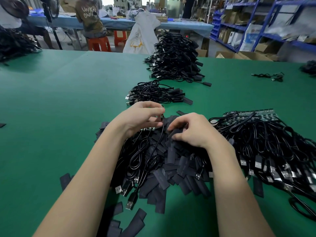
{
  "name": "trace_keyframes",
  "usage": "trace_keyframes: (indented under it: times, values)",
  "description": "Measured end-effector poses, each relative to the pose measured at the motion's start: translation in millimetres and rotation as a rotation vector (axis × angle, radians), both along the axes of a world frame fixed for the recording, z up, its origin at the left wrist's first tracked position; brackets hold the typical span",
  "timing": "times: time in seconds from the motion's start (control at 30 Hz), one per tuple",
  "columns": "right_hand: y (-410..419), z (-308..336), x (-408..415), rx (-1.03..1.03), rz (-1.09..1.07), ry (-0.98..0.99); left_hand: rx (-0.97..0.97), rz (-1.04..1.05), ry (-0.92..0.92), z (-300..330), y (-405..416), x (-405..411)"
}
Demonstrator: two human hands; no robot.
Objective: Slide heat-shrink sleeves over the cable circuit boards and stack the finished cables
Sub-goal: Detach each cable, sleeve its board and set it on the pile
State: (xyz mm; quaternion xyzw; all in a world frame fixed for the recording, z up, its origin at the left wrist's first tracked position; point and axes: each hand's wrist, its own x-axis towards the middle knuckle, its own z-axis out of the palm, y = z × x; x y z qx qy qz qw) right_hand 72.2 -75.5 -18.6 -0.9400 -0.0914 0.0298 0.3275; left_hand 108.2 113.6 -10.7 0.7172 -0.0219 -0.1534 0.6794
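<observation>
My left hand (143, 117) pinches the end of a black cable (161, 127) between thumb and fingers above a heap of flat black heat-shrink sleeves (172, 170). A green circuit board edge (148, 129) peeks out under that hand. My right hand (191, 130) lies on the heap with curled fingers pinching one sleeve (174, 133). Cables with USB plugs (131, 200) are mixed into the heap. A small stack of sleeved cables (157, 93) lies just beyond my hands.
A bigger pile of finished cables (176, 59) sits farther back on the green table (59, 100). To the right lie cables attached to a green board panel (253, 115). Loose sleeves (124, 219) scatter near the front edge. A person sits at a blue bench behind.
</observation>
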Motion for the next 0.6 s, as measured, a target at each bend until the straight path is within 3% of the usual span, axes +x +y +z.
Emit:
trace_keyframes:
  times: [0.33, 0.6]
  values:
    - [-5.9, 0.0, 0.1, 0.044, -0.125, -0.129, -0.075, -0.021, 0.018, 2.0, 1.3, -4.6]
    - [-9.7, 0.6, -1.4, 0.255, -0.107, -0.072, -0.090, -0.032, 0.016, 2.8, 1.0, -5.4]
